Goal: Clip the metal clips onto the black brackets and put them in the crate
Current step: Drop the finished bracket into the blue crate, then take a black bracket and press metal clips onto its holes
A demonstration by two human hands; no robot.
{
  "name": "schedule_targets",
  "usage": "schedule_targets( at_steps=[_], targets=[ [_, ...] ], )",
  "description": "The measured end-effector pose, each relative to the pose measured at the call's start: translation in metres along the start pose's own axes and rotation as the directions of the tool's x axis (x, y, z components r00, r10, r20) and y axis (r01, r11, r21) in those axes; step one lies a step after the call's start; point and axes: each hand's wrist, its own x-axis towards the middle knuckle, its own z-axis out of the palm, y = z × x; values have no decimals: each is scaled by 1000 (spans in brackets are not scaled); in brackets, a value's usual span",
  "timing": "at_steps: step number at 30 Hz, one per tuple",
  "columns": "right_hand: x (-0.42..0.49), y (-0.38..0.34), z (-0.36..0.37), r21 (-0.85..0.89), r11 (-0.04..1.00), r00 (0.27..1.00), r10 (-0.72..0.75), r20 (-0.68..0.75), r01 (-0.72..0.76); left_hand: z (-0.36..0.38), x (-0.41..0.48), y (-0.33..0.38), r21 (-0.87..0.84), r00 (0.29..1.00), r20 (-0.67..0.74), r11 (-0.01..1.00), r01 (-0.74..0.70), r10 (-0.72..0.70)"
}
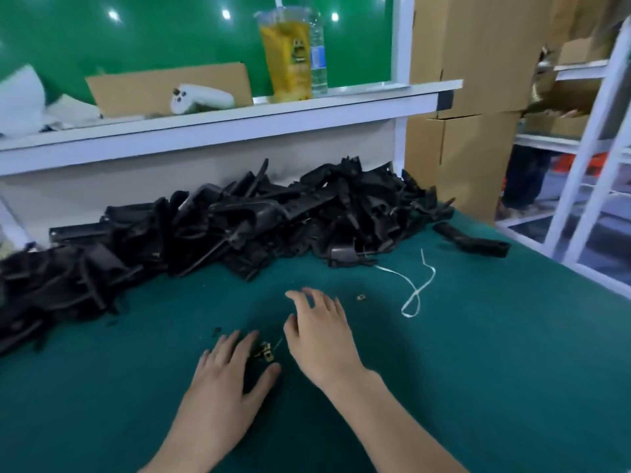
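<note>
A big heap of black brackets (pixel 218 227) lies along the back of the green table (pixel 478 353). One more black bracket (pixel 473 242) lies apart at the right edge. A few small metal clips (pixel 264 351) sit between my hands, and a single clip (pixel 361 297) lies farther right. My left hand (pixel 228 377) rests flat on the cloth with straight fingers, just left of the clips. Hovering above the table with spread, relaxed fingers, my right hand (pixel 319 332) holds nothing. No crate is in view.
A white string (pixel 415 288) curls on the cloth right of my hands. On the white shelf (pixel 239 121) behind the heap stand a yellow drink cup (pixel 286 52), a water bottle (pixel 318 52), a white controller (pixel 201 99) and cardboard. Cardboard boxes (pixel 471 63) and a white rack (pixel 587 158) stand at right.
</note>
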Motion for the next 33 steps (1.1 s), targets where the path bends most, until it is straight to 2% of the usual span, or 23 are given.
schedule_targets(
  at_steps=[2,4,8,11,13,16,18,21,25,28,31,33],
  targets=[
    [8,-1,4,97,995,1000,-12,-26,15,2,12,3,-60,999,10,998,-37,38],
    [15,0,7,136,990,998,-23,-63,31,5,25,6,-119,990,14,983,-139,142],
    [29,8,9,92,995,985,-14,-171,30,8,35,4,-114,965,-54,958,-262,257],
    [39,20,5,63,997,957,68,-282,-52,6,33,-2,-65,951,-120,954,-294,285],
    [47,28,0,66,990,912,144,-384,-129,4,32,-3,-47,934,-166,943,-329,317],
    [59,40,-8,120,973,789,232,-570,-199,2,31,-2,-27,918,-198,934,-356,344],
    [68,49,-13,159,962,717,273,-642,-224,0,29,0,-5,911,-211,932,-363,354],
    [82,65,-21,190,953,692,303,-655,-238,0,29,3,-10,913,-220,935,-354,343],
    [99,85,-31,197,959,739,283,-611,-204,1,32,2,66,886,-235,916,-395,399],
    [107,97,-38,183,958,756,287,-588,-221,2,33,2,56,872,-252,906,-419,419],
    [108,100,-41,238,944,723,328,-608,-228,5,33,-1,14,875,-257,907,-422,411],
    [105,98,-42,281,942,677,328,-658,-184,6,32,-1,-41,884,-260,910,-413,389]
  ],
)
